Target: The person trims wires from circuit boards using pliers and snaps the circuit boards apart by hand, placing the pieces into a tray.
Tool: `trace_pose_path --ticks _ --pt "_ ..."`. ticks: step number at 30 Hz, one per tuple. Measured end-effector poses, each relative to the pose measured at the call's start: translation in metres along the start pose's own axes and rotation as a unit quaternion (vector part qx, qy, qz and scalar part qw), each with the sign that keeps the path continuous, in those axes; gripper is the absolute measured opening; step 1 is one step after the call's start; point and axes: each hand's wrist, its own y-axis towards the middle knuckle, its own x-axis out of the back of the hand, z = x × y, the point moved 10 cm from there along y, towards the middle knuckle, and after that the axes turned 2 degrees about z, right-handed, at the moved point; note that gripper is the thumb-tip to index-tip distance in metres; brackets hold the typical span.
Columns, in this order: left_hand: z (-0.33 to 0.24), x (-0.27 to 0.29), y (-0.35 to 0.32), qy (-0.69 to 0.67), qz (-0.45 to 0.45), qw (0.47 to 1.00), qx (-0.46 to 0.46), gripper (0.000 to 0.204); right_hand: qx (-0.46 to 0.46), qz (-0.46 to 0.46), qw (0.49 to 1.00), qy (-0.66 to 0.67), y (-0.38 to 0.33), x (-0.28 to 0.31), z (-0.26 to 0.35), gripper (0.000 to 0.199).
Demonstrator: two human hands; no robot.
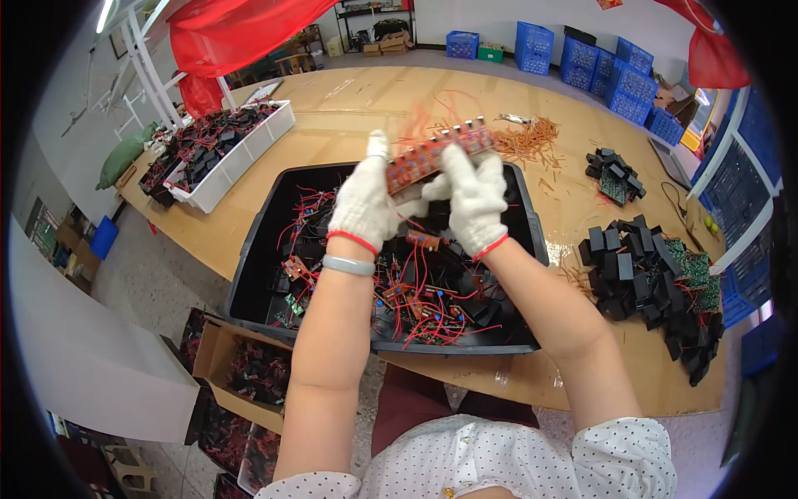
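Above the black plastic tub (453,348), a long reddish-brown circuit board (440,155), likely light, stiff, brittle, is being gripped by white-gloved left hand (363,202) and right hand (475,200), edges seeming safest.

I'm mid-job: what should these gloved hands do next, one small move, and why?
I'd probably steady the circuit-board strip: the left hand and right hand hold it tilted above the black bin, and the red wires beyond it look too blurred to tell apart.

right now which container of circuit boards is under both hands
The large black bin: left hand and right hand are above it, while the white bin and cardboard box stand further left.
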Motion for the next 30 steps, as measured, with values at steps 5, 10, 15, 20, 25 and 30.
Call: trace_pose_path --ticks 5,10,15,20,25,30 --pt "-0.037 0.07 0.029 -0.074 -0.138 0.98 -0.124 0.053 -0.096 0.259 0.951 -0.14 -0.026 -0.048 -0.002 0.033" --pt "-0.105 0.094 0.0 0.22 -0.21 0.933 -0.191 0.05 -0.237 0.387 0.831 -0.321 -0.028 -0.036 -0.01 0.046" --pt "-0.102 0.113 0.0 0.209 -0.208 0.931 -0.216 0.046 -0.283 0.424 0.77 -0.383 -0.053 -0.045 -0.026 0.039" --pt "-0.065 0.124 0.014 0.064 -0.171 0.969 -0.169 0.045 0.002 0.459 0.687 -0.564 -0.069 -0.077 -0.023 0.038" --pt "-0.075 0.131 -0.001 0.059 -0.187 0.963 -0.187 0.044 -0.316 0.368 0.739 -0.468 -0.044 -0.029 -0.025 0.038" --pt "-0.087 0.133 0.0 0.203 -0.195 0.936 -0.211 0.044 -0.264 0.324 0.842 -0.341 -0.032 -0.037 -0.007 0.04"
